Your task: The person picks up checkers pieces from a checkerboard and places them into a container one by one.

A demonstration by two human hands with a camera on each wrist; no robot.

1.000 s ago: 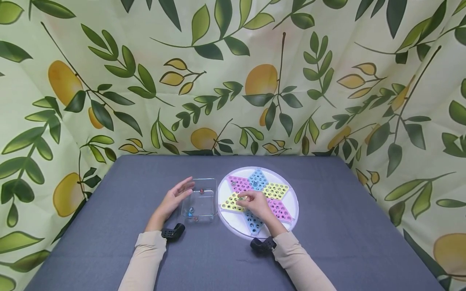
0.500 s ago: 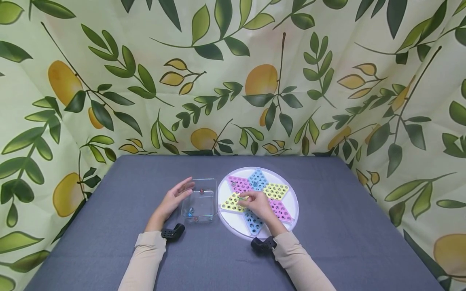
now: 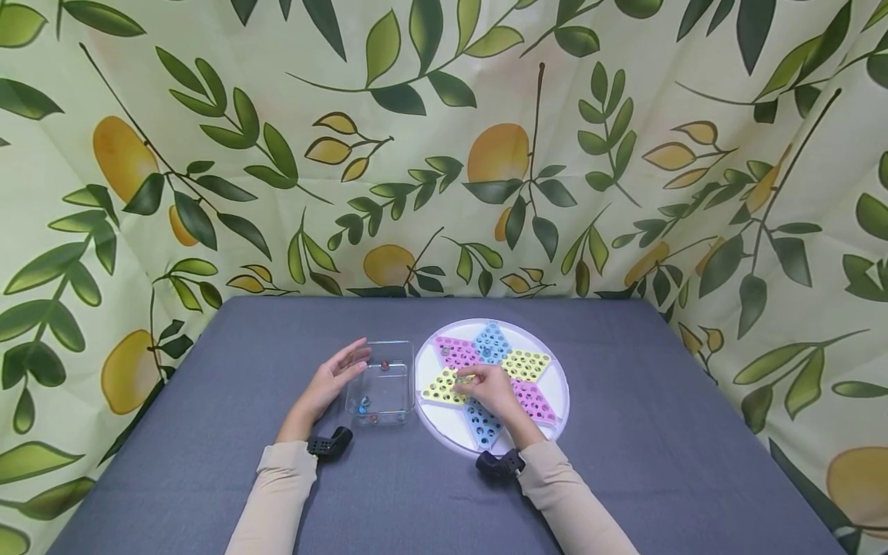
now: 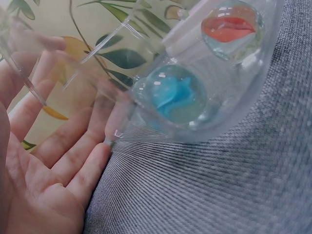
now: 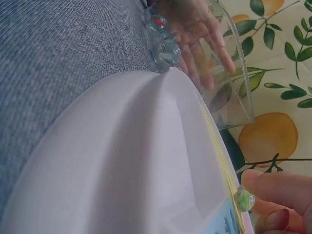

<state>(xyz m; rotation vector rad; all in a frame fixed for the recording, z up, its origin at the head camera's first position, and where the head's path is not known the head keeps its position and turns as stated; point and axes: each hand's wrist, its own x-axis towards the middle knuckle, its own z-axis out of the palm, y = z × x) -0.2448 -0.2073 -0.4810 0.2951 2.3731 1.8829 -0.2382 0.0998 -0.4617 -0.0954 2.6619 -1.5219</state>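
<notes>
Head view: right hand (image 3: 494, 388) over round white game board (image 3: 555, 385) with star of pink, blue and yellow perforated fields, on grey desk (image 3: 624, 462). Fingertips at the yellow field on the board's left side; content of the pinch too small to resolve from here. Left hand (image 3: 326, 385) laid against the left wall of clear plastic box (image 3: 395, 351), just beside the board, fingers straight and relaxed, gripping nothing. Small marbles in the box seen only as coloured specks. Black wrist mounts at both beige sleeves. Leaf-and-lemon cloth as backdrop.

Right wrist view: resolves the pinch. Green marble (image 5: 243, 199) held between thumb and fingertip (image 5: 273, 185), right at the board's raised rim (image 5: 146, 146); fingers curled round it. Box and left hand visible beyond the rim, seen through the clear wall.

Left wrist view: adds colours of box contents. Blue marble (image 4: 176, 94) and red-orange marble (image 4: 230, 25) lying in the near corner of the box, touching or nearly touching. Open palm (image 4: 39, 185) alongside the wall, fingers flat on it.

No brand, label or legible writing in any view.
</notes>
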